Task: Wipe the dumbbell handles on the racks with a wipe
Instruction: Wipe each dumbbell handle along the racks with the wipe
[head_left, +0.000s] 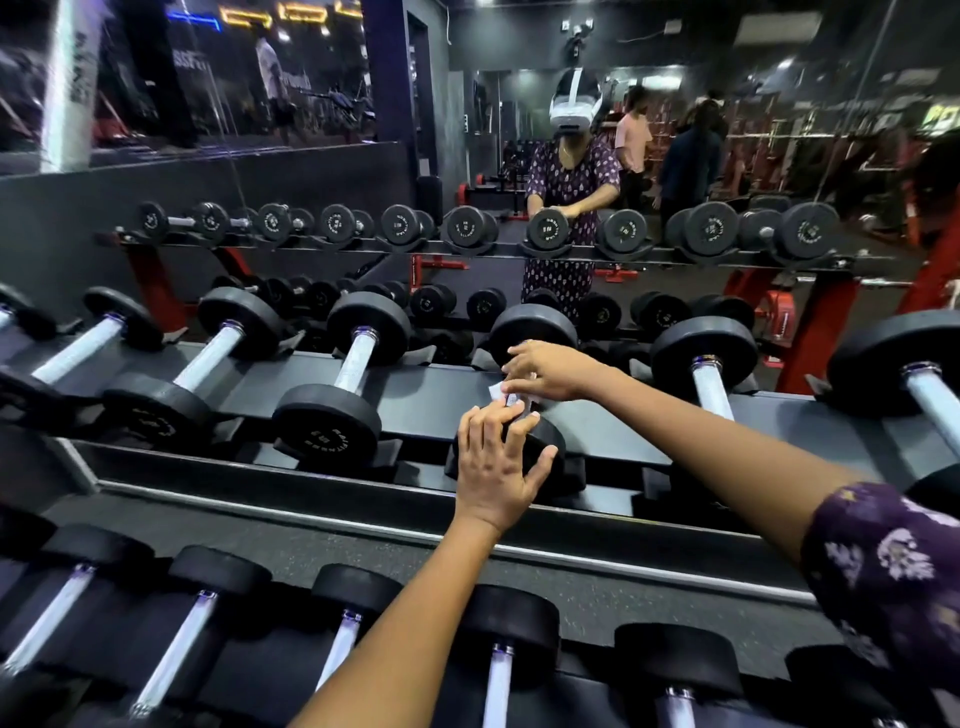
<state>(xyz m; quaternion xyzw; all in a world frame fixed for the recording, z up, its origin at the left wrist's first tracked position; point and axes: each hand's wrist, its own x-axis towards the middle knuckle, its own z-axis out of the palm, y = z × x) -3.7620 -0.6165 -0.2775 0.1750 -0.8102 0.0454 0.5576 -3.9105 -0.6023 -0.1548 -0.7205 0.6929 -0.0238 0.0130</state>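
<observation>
A white wipe (511, 396) sits on the handle of a dumbbell (535, 332) on the upper shelf of the rack (426, 400), near the middle of that shelf's length. Most of the handle is hidden by the two hands. The right hand (545, 371) reaches in from the right with the forearm stretched long across the shelf, its fingers curled down onto the wipe and pinching it against the handle. The left hand (493, 467) comes up from below, wrist bent back, fingers spread wide and fairly straight over the near weight of the same dumbbell, thumb out to the right; it presses rather than grips. Other dumbbells (332, 400) lie in a row along the shelf to either side, and another row (498, 654) fills the lower shelf along the near edge. Behind the rack a mirror (675, 156) shows the person.
</observation>
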